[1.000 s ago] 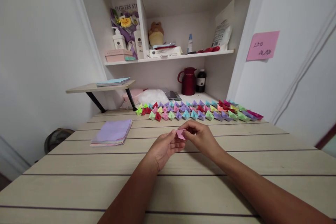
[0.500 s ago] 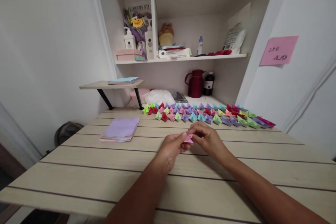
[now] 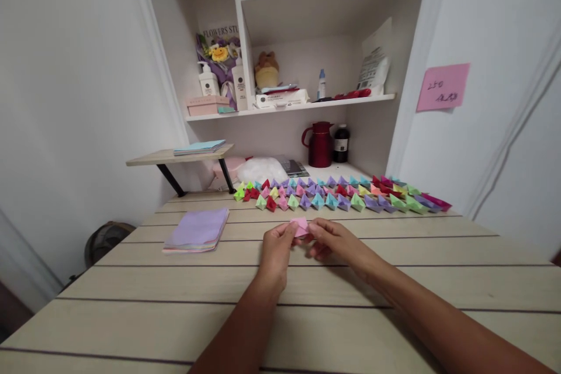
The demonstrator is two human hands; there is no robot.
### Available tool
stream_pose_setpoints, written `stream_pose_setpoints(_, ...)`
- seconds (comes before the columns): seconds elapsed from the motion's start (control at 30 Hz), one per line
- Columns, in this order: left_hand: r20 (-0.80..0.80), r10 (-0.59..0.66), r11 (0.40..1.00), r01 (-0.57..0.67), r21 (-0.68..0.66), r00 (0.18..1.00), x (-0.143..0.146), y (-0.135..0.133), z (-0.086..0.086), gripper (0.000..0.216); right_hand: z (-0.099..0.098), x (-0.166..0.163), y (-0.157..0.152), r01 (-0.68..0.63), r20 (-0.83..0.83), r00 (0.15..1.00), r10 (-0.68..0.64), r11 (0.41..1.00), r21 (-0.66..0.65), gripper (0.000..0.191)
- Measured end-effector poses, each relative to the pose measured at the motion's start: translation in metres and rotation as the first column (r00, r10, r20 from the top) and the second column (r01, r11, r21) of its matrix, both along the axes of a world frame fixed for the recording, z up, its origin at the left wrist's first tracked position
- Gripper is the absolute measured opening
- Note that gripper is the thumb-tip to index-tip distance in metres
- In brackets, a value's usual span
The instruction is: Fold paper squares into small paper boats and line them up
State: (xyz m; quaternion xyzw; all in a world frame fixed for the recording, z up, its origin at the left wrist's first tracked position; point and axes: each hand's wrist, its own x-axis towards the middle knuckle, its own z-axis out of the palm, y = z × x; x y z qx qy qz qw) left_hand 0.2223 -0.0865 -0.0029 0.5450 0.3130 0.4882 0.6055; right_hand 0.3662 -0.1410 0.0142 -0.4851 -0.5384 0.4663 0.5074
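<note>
Pink paper (image 3: 300,226), folded small, between both hands' fingers (image 3: 314,228)

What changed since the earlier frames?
The pink paper now shows a squarer face, not a pointed notch. The right hand has lowered to its right edge; the left hand still holds its left side. Purple paper stack and rows of folded shapes stayed put.

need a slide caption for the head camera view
Left hand and right hand hold a folded pink paper near rows of colourful folded paper shapes on a table.
</note>
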Motion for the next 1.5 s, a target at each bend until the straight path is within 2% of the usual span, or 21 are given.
stream_pose_setpoints(0.17,-0.008,-0.008,1.000,0.008,0.007,1.000,0.000,0.000,0.000,0.037,-0.004,-0.001,0.005,0.001,0.029,1.000,-0.002,0.999,0.040,0.042)
stream_pose_setpoints(0.3,0.013,-0.065,0.998,0.066,-0.022,0.998,-0.003,0.002,0.000,0.034,-0.002,-0.001,0.003,-0.057,0.017,0.998,0.056,0.996,0.070,0.038)
stream_pose_setpoints(0.4,0.049,-0.144,0.986,0.148,-0.075,0.988,-0.006,0.002,0.000,0.033,-0.001,0.001,0.001,-0.039,0.049,0.998,0.035,0.995,0.090,0.036)
stream_pose_setpoints(0.53,0.142,-0.286,0.936,0.308,-0.169,0.948,-0.008,0.001,0.001,0.034,0.003,0.002,-0.004,-0.085,0.108,0.992,0.069,0.984,0.154,0.031)
stream_pose_setpoints(0.67,0.222,-0.329,0.897,0.377,-0.230,0.918,-0.006,-0.001,0.000,0.033,0.003,0.000,-0.006,-0.084,0.159,0.986,0.056,0.981,0.173,0.029)
stream_pose_setpoints(0.77,0.262,-0.272,0.913,0.334,-0.235,0.926,-0.003,0.000,-0.003,0.032,-0.004,-0.003,-0.001,0.012,0.114,0.993,-0.029,0.990,0.144,0.027)
stream_pose_setpoints(0.87,0.285,-0.162,0.950,0.228,-0.214,0.945,-0.001,0.004,-0.006,0.030,-0.013,-0.005,0.006,0.132,0.031,0.990,-0.135,0.987,0.089,0.028)
stream_pose_setpoints(0.93,0.271,-0.110,0.968,0.166,-0.190,0.956,-0.002,0.007,-0.007,0.030,-0.018,-0.005,0.010,0.165,0.012,0.986,-0.166,0.983,0.076,0.030)
stream_pose_setpoints(1.2,0.060,-0.079,0.996,0.081,-0.041,0.995,-0.002,0.008,-0.006,0.026,-0.015,-0.004,0.008,0.153,-0.002,0.988,-0.153,0.985,0.081,0.032)
stream_pose_setpoints(1.3,0.021,-0.093,0.996,0.093,0.012,0.995,-0.002,0.006,-0.004,0.026,-0.011,-0.003,0.006,0.075,-0.011,0.997,-0.075,0.993,0.094,0.034)
stream_pose_setpoints(1.4,-0.033,-0.114,0.992,0.116,0.060,0.993,-0.004,0.005,-0.003,0.028,-0.012,0.001,0.007,-0.011,-0.016,1.000,0.012,0.998,0.054,0.037)
stream_pose_setpoints(1.5,-0.129,-0.068,0.989,0.084,0.125,0.989,-0.005,0.006,-0.002,0.023,-0.016,0.006,0.010,-0.005,0.033,0.999,0.005,1.000,0.006,0.037)
